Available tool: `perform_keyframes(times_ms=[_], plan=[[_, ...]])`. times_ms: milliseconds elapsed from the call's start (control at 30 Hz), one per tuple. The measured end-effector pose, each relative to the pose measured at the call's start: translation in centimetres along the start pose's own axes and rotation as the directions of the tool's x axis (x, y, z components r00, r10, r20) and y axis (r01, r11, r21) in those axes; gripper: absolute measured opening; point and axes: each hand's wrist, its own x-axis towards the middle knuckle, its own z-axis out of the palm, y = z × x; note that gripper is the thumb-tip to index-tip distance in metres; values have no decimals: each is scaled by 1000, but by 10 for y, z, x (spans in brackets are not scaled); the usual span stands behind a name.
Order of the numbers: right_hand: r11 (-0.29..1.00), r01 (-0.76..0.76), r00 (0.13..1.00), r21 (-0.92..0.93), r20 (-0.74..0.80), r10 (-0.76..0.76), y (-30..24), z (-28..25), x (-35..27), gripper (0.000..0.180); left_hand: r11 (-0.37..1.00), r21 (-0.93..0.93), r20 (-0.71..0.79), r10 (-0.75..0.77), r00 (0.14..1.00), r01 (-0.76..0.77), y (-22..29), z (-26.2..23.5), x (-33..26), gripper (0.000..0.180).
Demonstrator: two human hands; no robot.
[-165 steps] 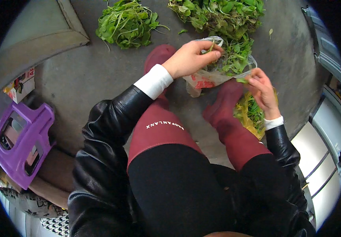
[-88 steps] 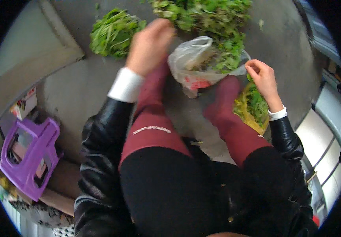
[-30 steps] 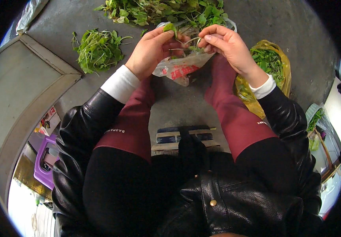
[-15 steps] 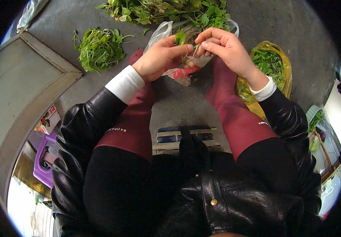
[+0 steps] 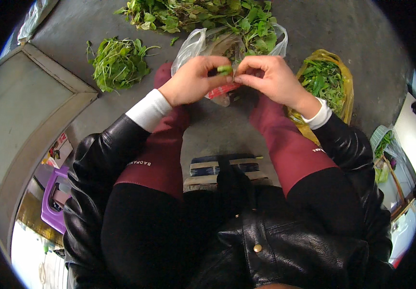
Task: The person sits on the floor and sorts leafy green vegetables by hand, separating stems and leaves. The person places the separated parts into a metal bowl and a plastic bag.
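Over the plastic bag between my boots, my two hands meet fingertip to fingertip. My left hand (image 5: 194, 81) is closed on a small sprig of leafy greens (image 5: 225, 70), whose bright leaf shows above the thumb. With thumb and forefinger pinched, my right hand (image 5: 271, 79) grips the sprig's other end, mostly hidden by the fingers. Beneath them lies a clear-and-white plastic bag (image 5: 190, 47) with red print. Just beyond is a large heap of leafy greens (image 5: 184, 15). A smaller bunch of long-stemmed greens (image 5: 120, 66) rests to the left.
A yellow plastic bag (image 5: 347, 91) of greens stands beside my right boot (image 5: 292, 144). On the left are a framed glass panel (image 5: 25, 96) and a purple plastic item (image 5: 49, 204). Another bag with vegetables (image 5: 385, 139) sits at far right, on the dark floor's edge.
Both hands have dropped slightly toward me, and their fingertips have come together around the sprig. Its leaf, upright before, now lies lower between the fingers. The view has shifted a little.
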Motion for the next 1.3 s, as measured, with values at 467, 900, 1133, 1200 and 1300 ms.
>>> perform_keyframes(times_ms=[467, 900, 1133, 1200, 1300], plan=[[391, -575, 815, -719, -458, 356, 128, -99, -148, 36, 176, 595, -786, -76, 614, 784, -96, -153, -142, 69], [272, 249, 944, -930, 169, -283, 130, -35, 57, 16, 462, 705, -685, 245, 687, 538, -79, -136, -104, 64], [889, -50, 940, -455, -322, -112, 71, -53, 33, 19, 733, 623, -645, 284, 709, 274, -36, -104, -65, 48], [971, -20, 897, -240, -434, -88, 66, -49, 33, 17, 787, 594, -589, 282, 758, 169, -19, -90, -50, 46], [995, -25, 856, 93, -512, 70, 56, -41, 29, 18, 973, 228, -549, 160, 820, -37, 2, -58, -25, 37]])
